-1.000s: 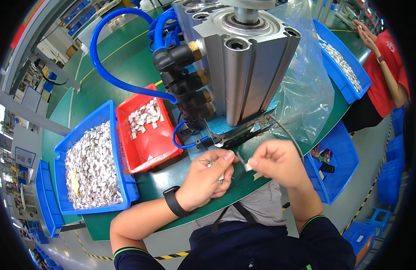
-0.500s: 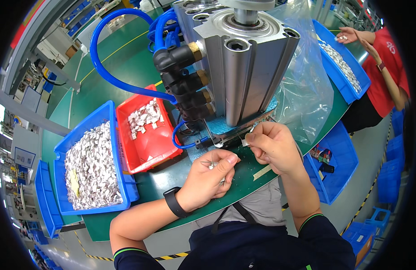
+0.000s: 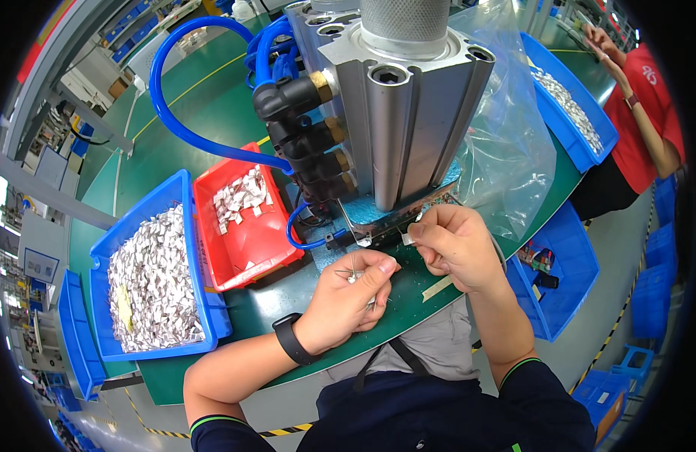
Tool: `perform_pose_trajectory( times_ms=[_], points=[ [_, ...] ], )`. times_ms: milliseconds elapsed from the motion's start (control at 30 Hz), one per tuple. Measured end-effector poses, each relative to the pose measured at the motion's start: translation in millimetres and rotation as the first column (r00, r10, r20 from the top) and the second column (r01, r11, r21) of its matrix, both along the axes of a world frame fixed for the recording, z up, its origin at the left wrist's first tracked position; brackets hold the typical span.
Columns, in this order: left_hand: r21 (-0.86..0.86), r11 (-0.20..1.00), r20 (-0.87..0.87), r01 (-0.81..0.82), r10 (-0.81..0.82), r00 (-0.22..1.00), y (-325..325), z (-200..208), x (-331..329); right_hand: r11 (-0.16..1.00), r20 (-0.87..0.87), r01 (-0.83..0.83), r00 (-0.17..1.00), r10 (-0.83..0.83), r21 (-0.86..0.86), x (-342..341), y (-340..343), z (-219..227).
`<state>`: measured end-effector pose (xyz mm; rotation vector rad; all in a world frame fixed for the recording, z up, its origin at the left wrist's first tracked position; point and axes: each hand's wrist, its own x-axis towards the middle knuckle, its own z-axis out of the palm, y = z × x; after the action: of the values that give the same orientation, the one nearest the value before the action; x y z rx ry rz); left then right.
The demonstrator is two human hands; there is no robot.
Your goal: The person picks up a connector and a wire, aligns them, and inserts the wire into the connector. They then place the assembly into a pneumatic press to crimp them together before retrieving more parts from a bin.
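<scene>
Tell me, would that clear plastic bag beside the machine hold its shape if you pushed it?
Probably not: the bag looks thin and crinkled, so likely floppy and light. It leans on the machine, so it might slump.

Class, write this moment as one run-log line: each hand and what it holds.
left hand: pinches small metal part | right hand: holds small white piece at press base | red tray: left of the hands

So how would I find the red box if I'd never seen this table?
Start at the big silver metal machine in the middle of the green table. Look just to its left, under the looping blue hose: the red bin sits there. It is the only red one; its neighbours are blue, and it holds far fewer little white pieces.
</scene>
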<state>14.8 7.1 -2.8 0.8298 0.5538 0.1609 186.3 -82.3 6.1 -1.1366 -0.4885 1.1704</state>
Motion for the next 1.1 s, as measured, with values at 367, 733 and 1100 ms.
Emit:
perform_pose_trajectory(
  times_ms=[367,733,1100],
  points=[
    [-0.032,0.999,0.04,-0.026,0.027,0.999,-1.0,0.4,-0.6,0.992,0.269,-0.124,0.956,0.118,0.008,-8.0,-17.0,-11.1],
    [-0.024,0.998,0.071,-0.058,0.06,0.996,-1.3,-4.7,-1.3,0.985,0.238,-0.169,0.959,0.156,0.034,-12.6,-19.1,-15.7],
    [-0.007,0.996,0.072,-0.092,0.092,0.993,-3.1,-4.1,-3.1,0.98,0.151,-0.188,0.969,0.196,-0.068,-18.6,-21.8,-10.6]
  ],
)
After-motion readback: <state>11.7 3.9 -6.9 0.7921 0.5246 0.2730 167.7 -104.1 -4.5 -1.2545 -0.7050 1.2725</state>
